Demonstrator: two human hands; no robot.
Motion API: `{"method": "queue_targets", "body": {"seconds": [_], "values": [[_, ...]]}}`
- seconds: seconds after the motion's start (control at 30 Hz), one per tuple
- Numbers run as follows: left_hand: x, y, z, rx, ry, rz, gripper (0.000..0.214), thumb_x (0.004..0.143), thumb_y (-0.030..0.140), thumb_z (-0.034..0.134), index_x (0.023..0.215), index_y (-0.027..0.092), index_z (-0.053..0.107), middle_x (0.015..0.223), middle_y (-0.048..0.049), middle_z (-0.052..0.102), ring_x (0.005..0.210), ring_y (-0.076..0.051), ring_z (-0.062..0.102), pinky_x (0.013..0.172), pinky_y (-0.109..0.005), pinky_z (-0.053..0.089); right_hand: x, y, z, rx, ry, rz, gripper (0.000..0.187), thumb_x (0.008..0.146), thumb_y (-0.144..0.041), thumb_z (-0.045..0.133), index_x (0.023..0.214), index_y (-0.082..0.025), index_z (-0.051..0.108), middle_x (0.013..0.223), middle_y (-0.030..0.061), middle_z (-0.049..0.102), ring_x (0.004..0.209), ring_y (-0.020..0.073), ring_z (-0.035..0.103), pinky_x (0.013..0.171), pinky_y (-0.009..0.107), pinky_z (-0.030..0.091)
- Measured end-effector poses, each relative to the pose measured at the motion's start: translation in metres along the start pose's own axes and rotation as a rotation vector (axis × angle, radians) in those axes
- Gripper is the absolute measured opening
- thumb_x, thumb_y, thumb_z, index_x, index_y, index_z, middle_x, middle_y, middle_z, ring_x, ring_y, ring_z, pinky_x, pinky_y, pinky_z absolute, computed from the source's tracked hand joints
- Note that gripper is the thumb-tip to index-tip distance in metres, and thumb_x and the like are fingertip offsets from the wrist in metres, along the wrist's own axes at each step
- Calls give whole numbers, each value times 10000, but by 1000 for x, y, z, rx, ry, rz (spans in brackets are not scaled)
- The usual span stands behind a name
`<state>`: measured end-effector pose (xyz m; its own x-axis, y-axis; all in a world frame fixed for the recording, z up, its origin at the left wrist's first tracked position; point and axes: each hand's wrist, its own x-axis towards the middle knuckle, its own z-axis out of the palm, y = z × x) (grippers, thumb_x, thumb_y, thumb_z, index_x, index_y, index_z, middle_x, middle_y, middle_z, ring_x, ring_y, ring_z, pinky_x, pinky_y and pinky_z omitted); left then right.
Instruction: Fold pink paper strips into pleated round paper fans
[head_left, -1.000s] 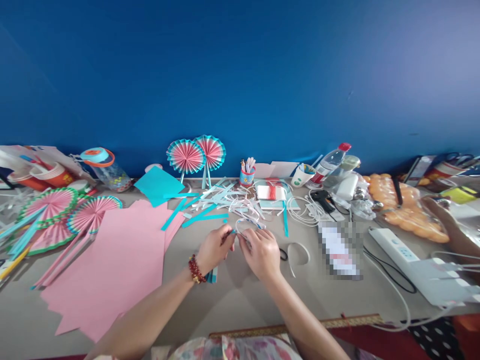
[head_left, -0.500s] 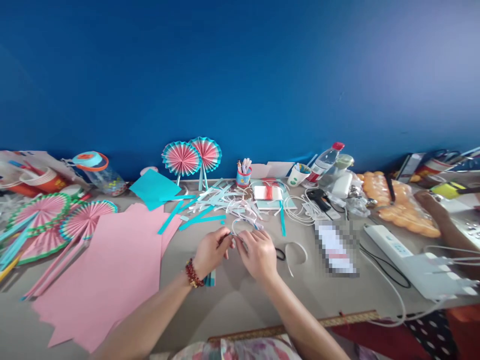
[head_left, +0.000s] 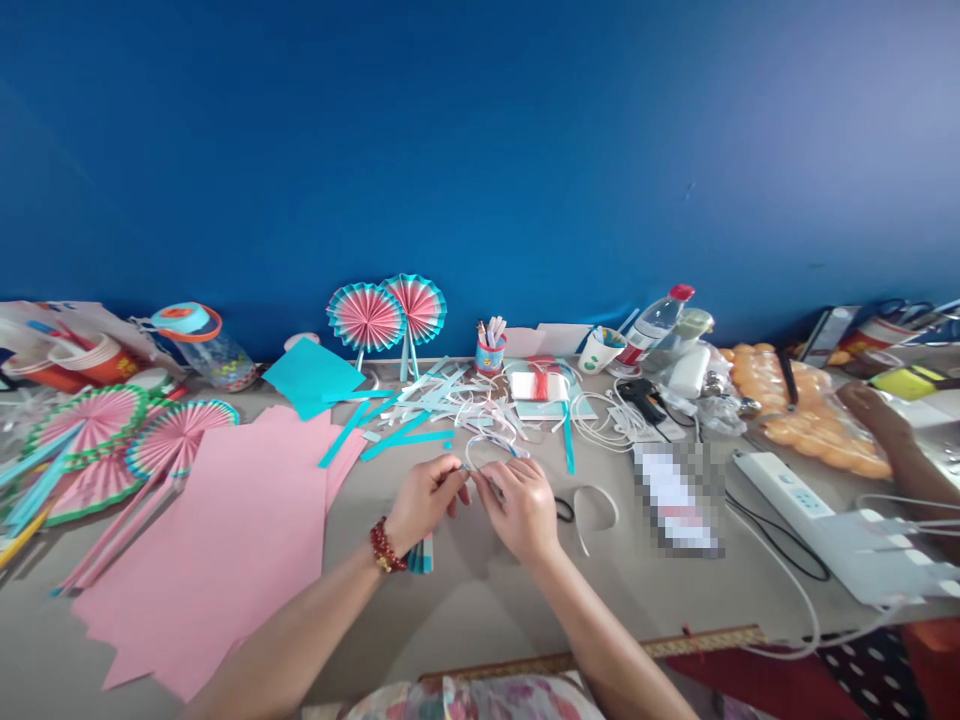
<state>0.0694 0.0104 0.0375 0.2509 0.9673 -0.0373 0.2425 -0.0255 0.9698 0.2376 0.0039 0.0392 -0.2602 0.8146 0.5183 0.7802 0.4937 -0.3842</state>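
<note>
My left hand (head_left: 426, 500), with a dark red bead bracelet (head_left: 385, 547) at the wrist, is closed in a pinch over the middle of the table. Fingertips nearly touching it, my right hand (head_left: 523, 505) pinches too. Whatever small thing lies between the fingers is too hidden to name. A thin white loop (head_left: 471, 450) curves up just beyond the fingertips; I cannot tell if it is held. Partly covered by my left hand is a pleated turquoise and pink paper piece (head_left: 423, 555). A black hair tie (head_left: 564, 510) and a curled white strip (head_left: 611, 500) lie right of my right hand.
Pink paper sheets (head_left: 225, 530) and folded paper fans (head_left: 184, 440) cover the left. Paper scraps (head_left: 420, 405) lie ahead. At right are a blurred phone (head_left: 679, 500), a power strip (head_left: 795, 490), bread (head_left: 817, 420) and another person's arm (head_left: 892, 430).
The view shifts very slightly, so the surroundings sit a little further right. Both my hands keep their pinch at nearly the same place, with only slight finger movement.
</note>
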Motion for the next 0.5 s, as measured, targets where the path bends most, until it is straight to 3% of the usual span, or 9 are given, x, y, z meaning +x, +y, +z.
{"method": "queue_targets", "body": {"seconds": [0.2,0.33,0.4,0.5], "values": [[-1,3,-7,8,-71,18,327,905,391,476,656,188,540,581,14,617,457,-105,524,487,-208,369,1,3,-10,104,-35,52,224,926,-296,529,724,-211,578,610,2,582,621,169,539,677,287,400],[-2,9,-32,254,119,30,320,887,371,513,626,191,557,514,25,577,441,-104,507,480,-211,336,3,31,-45,13,80,85,203,911,-316,544,744,-211,591,655,8,616,620,168,535,680,286,402],[-1,17,-42,136,165,35,294,913,390,484,724,193,593,576,13,631,477,-112,543,515,-217,376,5,47,-61,-18,144,146,181,911,-348,551,808,-209,606,708,19,641,655,175,557,687,282,412],[2,30,-45,-257,68,42,253,913,424,505,867,186,581,767,-31,709,534,-121,606,573,-240,457,11,62,-63,-78,110,95,202,924,-371,538,835,-204,609,737,31,660,673,182,576,706,290,415]]}}
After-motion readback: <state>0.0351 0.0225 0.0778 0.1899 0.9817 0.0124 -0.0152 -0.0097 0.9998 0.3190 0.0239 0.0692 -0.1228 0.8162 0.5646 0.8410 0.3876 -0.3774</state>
